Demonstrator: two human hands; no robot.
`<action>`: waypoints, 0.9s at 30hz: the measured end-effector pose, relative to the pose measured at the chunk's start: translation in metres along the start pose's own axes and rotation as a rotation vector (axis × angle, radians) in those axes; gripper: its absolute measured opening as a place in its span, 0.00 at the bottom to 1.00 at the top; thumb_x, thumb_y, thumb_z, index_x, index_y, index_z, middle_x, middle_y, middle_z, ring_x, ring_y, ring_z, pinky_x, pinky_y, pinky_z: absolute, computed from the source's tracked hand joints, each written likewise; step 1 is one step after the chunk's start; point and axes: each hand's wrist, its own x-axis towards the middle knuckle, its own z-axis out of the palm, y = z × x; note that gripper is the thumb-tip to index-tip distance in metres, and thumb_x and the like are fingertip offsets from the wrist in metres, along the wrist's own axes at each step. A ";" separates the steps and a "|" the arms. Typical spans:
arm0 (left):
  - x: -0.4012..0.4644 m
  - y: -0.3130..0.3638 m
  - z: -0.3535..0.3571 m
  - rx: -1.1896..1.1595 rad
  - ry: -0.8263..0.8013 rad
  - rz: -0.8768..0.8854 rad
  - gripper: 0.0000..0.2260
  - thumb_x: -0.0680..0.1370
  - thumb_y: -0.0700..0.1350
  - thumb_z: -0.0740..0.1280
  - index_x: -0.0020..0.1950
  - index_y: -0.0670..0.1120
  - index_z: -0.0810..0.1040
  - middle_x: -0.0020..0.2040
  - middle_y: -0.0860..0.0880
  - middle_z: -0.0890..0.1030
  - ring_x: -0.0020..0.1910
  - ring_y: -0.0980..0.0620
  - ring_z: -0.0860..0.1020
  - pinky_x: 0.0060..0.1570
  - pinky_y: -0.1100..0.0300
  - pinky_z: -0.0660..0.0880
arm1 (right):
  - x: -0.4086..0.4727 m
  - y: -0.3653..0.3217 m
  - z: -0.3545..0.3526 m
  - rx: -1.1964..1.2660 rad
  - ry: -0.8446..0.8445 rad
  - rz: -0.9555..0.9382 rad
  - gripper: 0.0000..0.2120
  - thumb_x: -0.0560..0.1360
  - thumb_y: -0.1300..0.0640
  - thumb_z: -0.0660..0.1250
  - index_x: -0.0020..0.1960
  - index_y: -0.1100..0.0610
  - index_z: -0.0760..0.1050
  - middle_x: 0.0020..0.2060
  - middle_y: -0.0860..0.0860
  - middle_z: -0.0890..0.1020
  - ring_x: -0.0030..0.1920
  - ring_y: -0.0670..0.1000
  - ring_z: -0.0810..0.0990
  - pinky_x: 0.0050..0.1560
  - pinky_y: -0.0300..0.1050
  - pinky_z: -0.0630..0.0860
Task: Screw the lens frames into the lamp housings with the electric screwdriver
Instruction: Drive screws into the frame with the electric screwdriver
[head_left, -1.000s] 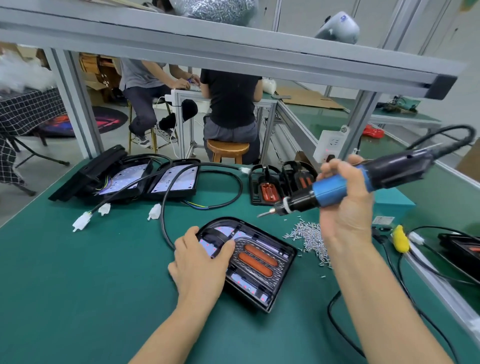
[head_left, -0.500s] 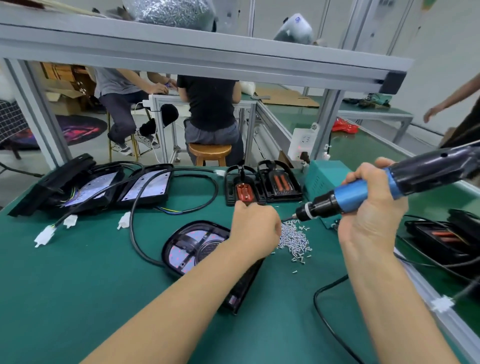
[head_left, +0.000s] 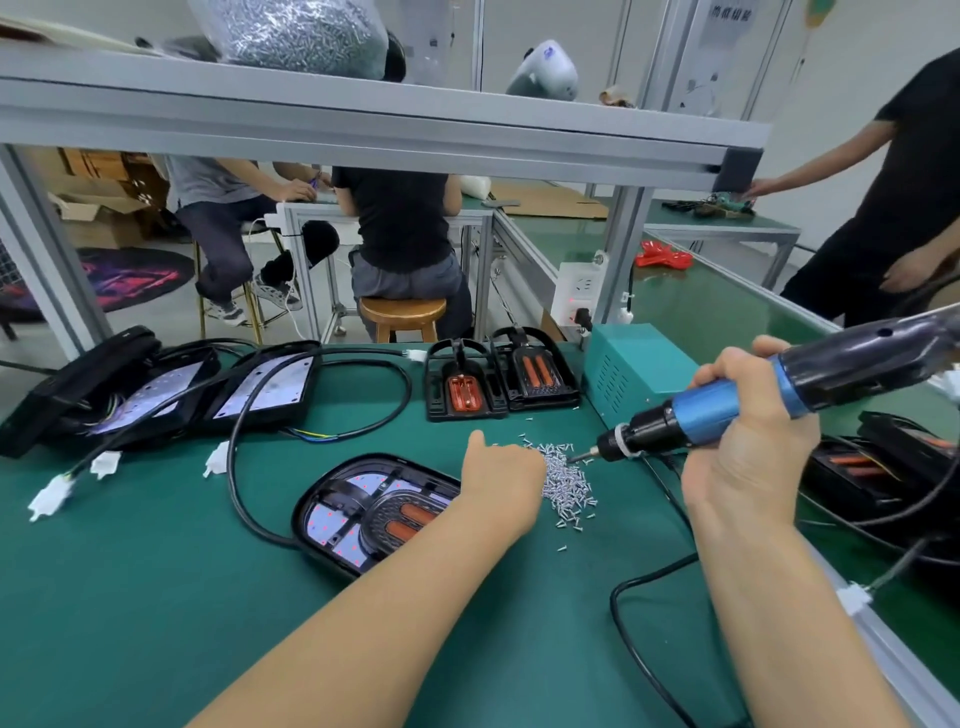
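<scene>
R hand (head_left: 748, 457) grips the electric screwdriver (head_left: 769, 395) round its blue section, fingers curled tight; tool lies nearly level, bit (head_left: 581, 458) pointing L into the far edge of the screw pile (head_left: 569, 480). L hand (head_left: 501, 486) is at the pile's L side, back of hand to the camera, fingers hidden, so can't tell if its grip is open or pinching a screw. L wrist crosses over the R end of the lamp housing (head_left: 358, 514), which lies flat on the green counter (head_left: 130, 597) w/ the black lens frame (head_left: 343, 493) seated in it, 2 orange strips showing. Black cable (head_left: 234, 467) loops round the housing's L side. 2 more lens frames (head_left: 498, 374) sit at the back by a teal box (head_left: 631, 366). Other housings (head_left: 156, 389) lie far L.
</scene>
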 end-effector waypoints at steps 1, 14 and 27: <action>0.000 0.000 0.001 -0.001 -0.008 0.009 0.16 0.73 0.31 0.59 0.31 0.46 0.59 0.29 0.46 0.69 0.30 0.51 0.66 0.63 0.52 0.60 | 0.000 -0.001 0.000 -0.002 -0.001 -0.001 0.11 0.73 0.70 0.65 0.45 0.54 0.72 0.29 0.47 0.76 0.32 0.48 0.75 0.39 0.42 0.74; -0.060 -0.069 -0.024 -1.579 0.275 -0.205 0.08 0.71 0.36 0.73 0.34 0.47 0.83 0.33 0.50 0.82 0.34 0.55 0.76 0.35 0.65 0.73 | -0.013 -0.009 0.012 0.199 -0.076 0.182 0.10 0.75 0.68 0.62 0.45 0.53 0.71 0.30 0.47 0.74 0.31 0.47 0.74 0.36 0.39 0.73; -0.135 -0.107 -0.004 -1.925 0.282 -0.336 0.06 0.64 0.41 0.72 0.39 0.44 0.86 0.37 0.44 0.83 0.35 0.54 0.80 0.34 0.64 0.77 | -0.078 0.010 0.067 0.359 -0.326 0.404 0.09 0.67 0.63 0.64 0.45 0.52 0.71 0.30 0.46 0.73 0.30 0.45 0.74 0.38 0.37 0.74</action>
